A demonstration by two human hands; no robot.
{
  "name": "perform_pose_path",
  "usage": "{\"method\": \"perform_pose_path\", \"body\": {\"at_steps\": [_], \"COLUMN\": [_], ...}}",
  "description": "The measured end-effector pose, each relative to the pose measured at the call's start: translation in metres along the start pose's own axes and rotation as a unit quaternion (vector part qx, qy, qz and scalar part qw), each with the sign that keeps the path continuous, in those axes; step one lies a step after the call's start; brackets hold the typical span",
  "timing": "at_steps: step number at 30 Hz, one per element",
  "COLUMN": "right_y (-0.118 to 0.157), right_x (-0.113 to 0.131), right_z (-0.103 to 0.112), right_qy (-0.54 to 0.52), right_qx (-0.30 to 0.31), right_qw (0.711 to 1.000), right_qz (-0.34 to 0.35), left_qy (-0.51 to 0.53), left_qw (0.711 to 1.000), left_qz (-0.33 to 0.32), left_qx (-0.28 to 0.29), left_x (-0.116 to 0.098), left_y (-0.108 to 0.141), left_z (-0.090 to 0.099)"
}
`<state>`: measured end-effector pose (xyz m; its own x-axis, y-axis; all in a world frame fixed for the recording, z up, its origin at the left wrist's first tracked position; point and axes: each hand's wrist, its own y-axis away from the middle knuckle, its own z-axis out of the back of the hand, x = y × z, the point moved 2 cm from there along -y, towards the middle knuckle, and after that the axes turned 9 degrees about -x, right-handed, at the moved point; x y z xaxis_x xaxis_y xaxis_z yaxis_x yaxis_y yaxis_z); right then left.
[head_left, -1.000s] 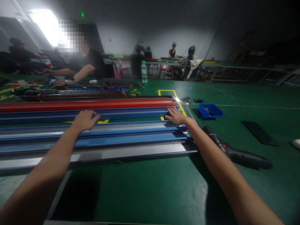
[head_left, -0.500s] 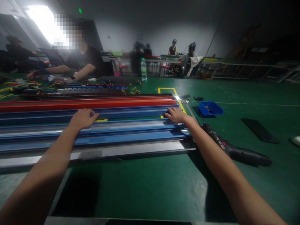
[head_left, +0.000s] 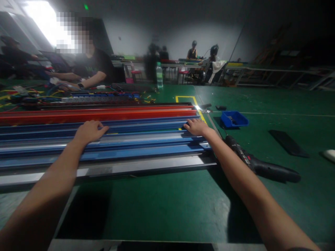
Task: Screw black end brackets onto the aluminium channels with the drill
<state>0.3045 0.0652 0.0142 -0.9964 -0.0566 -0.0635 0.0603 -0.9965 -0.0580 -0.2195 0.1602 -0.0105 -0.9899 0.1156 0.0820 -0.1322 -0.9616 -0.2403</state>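
Observation:
Several long blue metal rails lie side by side across the green table. My left hand (head_left: 89, 131) is closed over the farthest blue rail (head_left: 146, 124), its thumb pointing right along the near side. My right hand (head_left: 195, 127) grips the same rail close to its right end, fingers bent over the top. A narrow strip of table and yellow tape shows between this rail and the nearer blue rail (head_left: 146, 138). Closest to me lies a silver rail (head_left: 151, 164). Beyond my hands are orange-red rails (head_left: 157, 113).
Right of the rails lie a black power screwdriver (head_left: 240, 153), a blue bin (head_left: 234, 119) with small parts and a dark flat plate (head_left: 288, 143). A water bottle (head_left: 159, 75) stands at the back. Across the table, a co-worker (head_left: 91, 68) handles wires at the left.
The gap in front of the held blue rail looks slightly narrower, with less yellow tape showing. My hands keep their hold. The co-worker's hand has moved right. The view has shifted a little.

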Motion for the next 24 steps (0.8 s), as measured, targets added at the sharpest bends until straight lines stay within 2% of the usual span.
{"method": "perform_pose_path", "body": {"at_steps": [15,24], "right_y": [0.0068,0.0096], "right_x": [0.0048,0.0041], "right_z": [0.0065,0.0064], "right_qy": [0.028,0.039], "right_qx": [-0.044,-0.06], "right_qw": [0.999,0.997], "right_qz": [0.01,0.011], "left_qy": [-0.002,-0.003], "left_qw": [0.998,0.997], "left_qz": [0.055,0.064], "left_qx": [0.023,0.039], "left_x": [-0.0032,-0.0027], "left_y": [0.0023,0.0044], "left_z": [0.0053,0.0072]}}
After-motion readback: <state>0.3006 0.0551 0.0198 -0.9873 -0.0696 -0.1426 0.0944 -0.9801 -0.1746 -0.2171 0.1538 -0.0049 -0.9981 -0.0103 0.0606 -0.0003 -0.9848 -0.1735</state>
